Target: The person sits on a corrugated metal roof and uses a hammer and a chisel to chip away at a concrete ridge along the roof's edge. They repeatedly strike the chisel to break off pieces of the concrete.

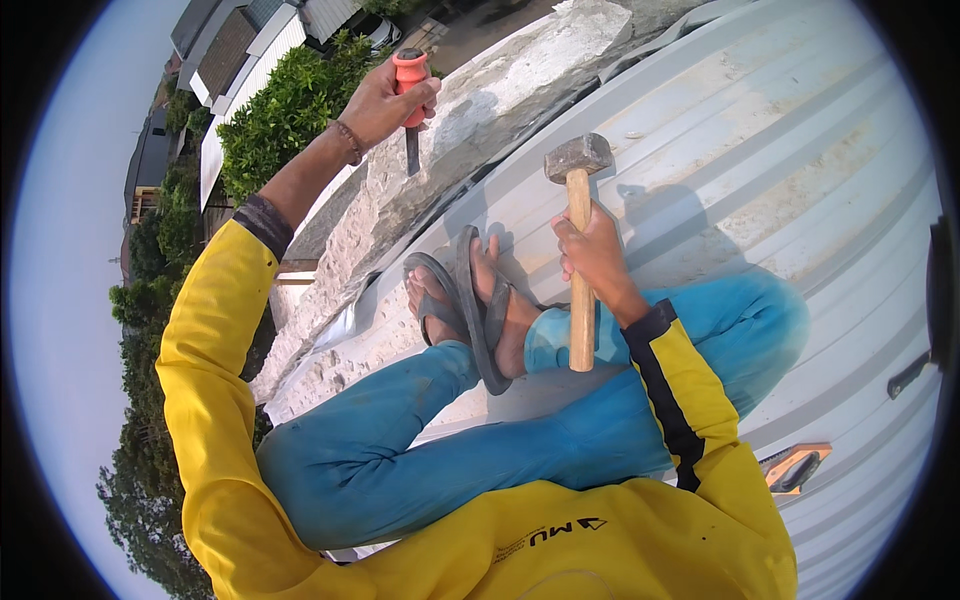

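My left hand (388, 108) is closed around the red handle (411, 76) of a chisel, raised at upper middle, its dark blade (411, 150) pointing down over the rough whitish concrete edge (465, 105). My right hand (590, 245) grips the wooden shaft (582, 335) of a hammer, right of centre, with its blocky metal head (578, 157) upward. The hammer is over my blue-trousered legs (390, 410) and beside my sandalled feet (445, 305), which are crossed on the metal roofing near the concrete.
Ribbed pale metal roofing (760, 170) spreads across the right. A saw with an orange handle (800, 468) lies at lower right, and a dark object (935, 310) is at the right rim. Beyond the concrete edge, lower down, are trees (280, 130), neighbouring roofs (225, 70) and a parked car (383, 33).
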A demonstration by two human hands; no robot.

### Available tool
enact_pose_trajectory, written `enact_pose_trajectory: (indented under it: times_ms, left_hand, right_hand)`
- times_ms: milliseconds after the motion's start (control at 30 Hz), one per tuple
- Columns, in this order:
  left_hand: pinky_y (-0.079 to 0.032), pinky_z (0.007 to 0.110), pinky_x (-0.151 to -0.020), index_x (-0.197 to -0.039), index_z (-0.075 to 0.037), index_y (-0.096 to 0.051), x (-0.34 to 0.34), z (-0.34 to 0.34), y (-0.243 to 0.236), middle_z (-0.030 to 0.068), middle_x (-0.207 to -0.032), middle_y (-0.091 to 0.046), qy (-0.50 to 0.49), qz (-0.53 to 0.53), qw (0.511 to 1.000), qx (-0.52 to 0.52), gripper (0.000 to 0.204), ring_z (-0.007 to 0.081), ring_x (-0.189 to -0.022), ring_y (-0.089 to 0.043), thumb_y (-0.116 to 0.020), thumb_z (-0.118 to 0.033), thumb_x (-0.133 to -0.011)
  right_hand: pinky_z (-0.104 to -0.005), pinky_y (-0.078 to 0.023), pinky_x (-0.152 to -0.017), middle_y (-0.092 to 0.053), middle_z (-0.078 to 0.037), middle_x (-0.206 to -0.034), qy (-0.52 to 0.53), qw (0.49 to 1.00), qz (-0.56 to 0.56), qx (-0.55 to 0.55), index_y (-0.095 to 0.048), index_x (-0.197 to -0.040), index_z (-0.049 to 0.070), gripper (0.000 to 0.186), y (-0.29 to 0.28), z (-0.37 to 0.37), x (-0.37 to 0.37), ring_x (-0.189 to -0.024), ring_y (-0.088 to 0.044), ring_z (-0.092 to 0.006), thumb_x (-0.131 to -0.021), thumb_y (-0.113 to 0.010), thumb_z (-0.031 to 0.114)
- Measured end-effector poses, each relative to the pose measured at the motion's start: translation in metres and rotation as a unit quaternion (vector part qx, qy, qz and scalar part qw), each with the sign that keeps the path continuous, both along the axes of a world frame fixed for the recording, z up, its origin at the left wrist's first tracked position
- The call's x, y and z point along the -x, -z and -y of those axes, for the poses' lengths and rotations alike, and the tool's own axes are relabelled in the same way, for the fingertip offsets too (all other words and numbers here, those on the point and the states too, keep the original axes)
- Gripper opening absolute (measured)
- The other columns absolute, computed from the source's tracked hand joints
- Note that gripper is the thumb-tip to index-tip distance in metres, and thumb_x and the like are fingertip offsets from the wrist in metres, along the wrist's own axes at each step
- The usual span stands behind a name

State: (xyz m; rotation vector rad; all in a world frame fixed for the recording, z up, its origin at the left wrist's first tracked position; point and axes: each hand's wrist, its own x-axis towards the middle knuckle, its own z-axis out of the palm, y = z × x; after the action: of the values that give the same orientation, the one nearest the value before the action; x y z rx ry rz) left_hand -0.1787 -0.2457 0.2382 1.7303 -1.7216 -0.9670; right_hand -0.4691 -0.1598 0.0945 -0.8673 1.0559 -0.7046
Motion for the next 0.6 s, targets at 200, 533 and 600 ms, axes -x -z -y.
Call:
enact_pose_trajectory:
  times_ms: [200,533,600]
  left_hand:
    - [-0.055,0.028,-0.06,-0.084,-0.005,-0.059,-0.017,0.008,0.032,0.0032,-0.069,-0.062,0.01,-0.001,1.0,0.014,0.028,0.0113,-0.063,-0.064,-0.07,-0.03,-0.09]
    - [-0.053,0.025,-0.055,-0.073,-0.01,-0.061,-0.023,0.012,0.03,-0.0006,-0.062,-0.058,0.008,0.015,0.999,-0.046,0.047,0.0091,-0.058,-0.061,-0.076,-0.053,-0.082]
    - [-0.054,0.025,-0.058,-0.081,-0.009,-0.062,-0.02,0.01,0.033,-0.0008,-0.067,-0.059,0.021,0.0,0.999,-0.028,0.046,0.0092,-0.061,-0.063,-0.077,-0.053,-0.082]
  right_hand:
    - [-0.0269,-0.042,-0.039,-0.051,-0.003,-0.062,-0.005,0.994,0.04,0.104,-0.052,-0.094,0.002,0.023,-0.03,0.007,-0.012,-0.041,-0.049,-0.0105,-0.091,-0.066,0.02]
    - [-0.0227,-0.04,-0.039,-0.046,0.002,-0.061,-0.017,0.944,0.17,0.283,-0.052,-0.102,0.006,0.035,-0.142,0.044,-0.06,-0.043,-0.044,-0.0057,-0.094,-0.069,0.036]
    - [-0.0226,-0.04,-0.039,-0.047,0.002,-0.063,-0.025,0.951,0.12,0.284,-0.052,-0.102,0.006,0.033,-0.123,0.035,-0.051,-0.044,-0.044,-0.0057,-0.095,-0.067,0.034]
